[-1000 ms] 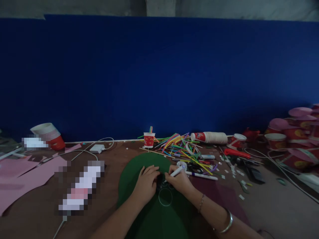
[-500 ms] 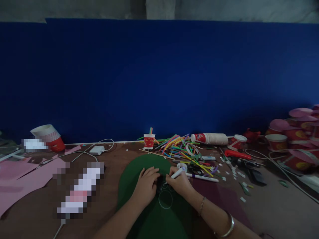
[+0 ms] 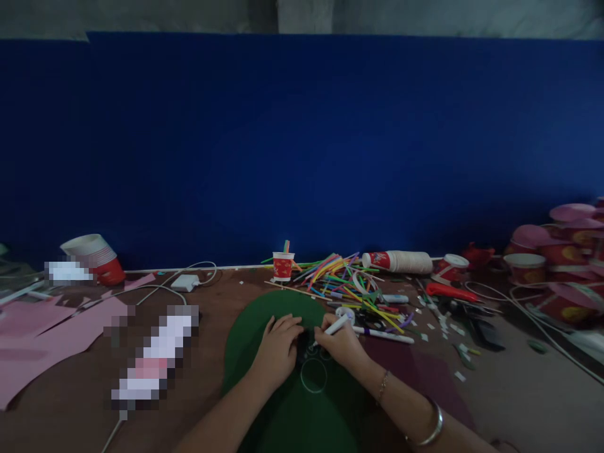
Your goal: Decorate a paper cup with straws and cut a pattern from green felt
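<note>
A dark green sheet of paper (image 3: 255, 327) lies on the brown table in front of me, with thin white circles (image 3: 313, 375) drawn on it. My left hand (image 3: 277, 346) presses down on a small dark object on the sheet, its fingers curled over it. My right hand (image 3: 340, 345) grips a white marker (image 3: 333, 327) with its tip on the green sheet beside the left hand. Both wrists rest over the sheet.
A heap of coloured straws (image 3: 340, 277), a small red cup (image 3: 282, 265), a lying stack of cups (image 3: 397, 261), pens and red scissors (image 3: 447, 292) lie behind my hands. Red paper bowls (image 3: 557, 258) pile up at the right. Pink paper (image 3: 42, 333) and cables lie left.
The hands stay in the same place; the marker shifts only slightly over the green sheet.
</note>
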A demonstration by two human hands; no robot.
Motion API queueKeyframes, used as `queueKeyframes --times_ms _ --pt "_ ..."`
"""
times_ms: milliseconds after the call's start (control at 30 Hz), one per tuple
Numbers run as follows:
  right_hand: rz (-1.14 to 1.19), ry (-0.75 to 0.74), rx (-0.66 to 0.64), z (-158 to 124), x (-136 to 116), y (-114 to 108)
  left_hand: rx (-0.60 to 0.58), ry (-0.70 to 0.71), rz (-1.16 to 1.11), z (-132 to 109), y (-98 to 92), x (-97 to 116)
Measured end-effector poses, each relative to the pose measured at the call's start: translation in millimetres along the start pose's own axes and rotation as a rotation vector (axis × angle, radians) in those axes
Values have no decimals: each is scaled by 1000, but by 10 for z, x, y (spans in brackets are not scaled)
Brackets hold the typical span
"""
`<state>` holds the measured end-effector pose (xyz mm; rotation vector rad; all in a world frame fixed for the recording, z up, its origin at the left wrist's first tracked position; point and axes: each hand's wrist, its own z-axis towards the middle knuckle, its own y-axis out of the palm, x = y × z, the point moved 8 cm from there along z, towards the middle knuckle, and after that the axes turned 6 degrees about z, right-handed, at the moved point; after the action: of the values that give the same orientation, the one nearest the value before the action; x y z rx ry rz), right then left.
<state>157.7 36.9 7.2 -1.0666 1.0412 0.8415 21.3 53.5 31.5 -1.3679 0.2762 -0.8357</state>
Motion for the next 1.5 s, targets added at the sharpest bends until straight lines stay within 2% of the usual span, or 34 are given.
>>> queueKeyframes --times_ms 267,500,667,867,1500 --pt "-56 -60 26 -13 -85 -27 2 6 -9 -8 -10 9" --pt "-15 -16 6 1 -20 -1 4 10 18 -9 4 3" --pt "-40 -65 15 -3 -49 -10 3 8 11 -3 18 -7" --pt "-32 -28 8 6 3 7 10 9 19 -2 -5 7" --pt "-38 -41 14 4 -20 9 -3 -6 -1 -1 -9 12"
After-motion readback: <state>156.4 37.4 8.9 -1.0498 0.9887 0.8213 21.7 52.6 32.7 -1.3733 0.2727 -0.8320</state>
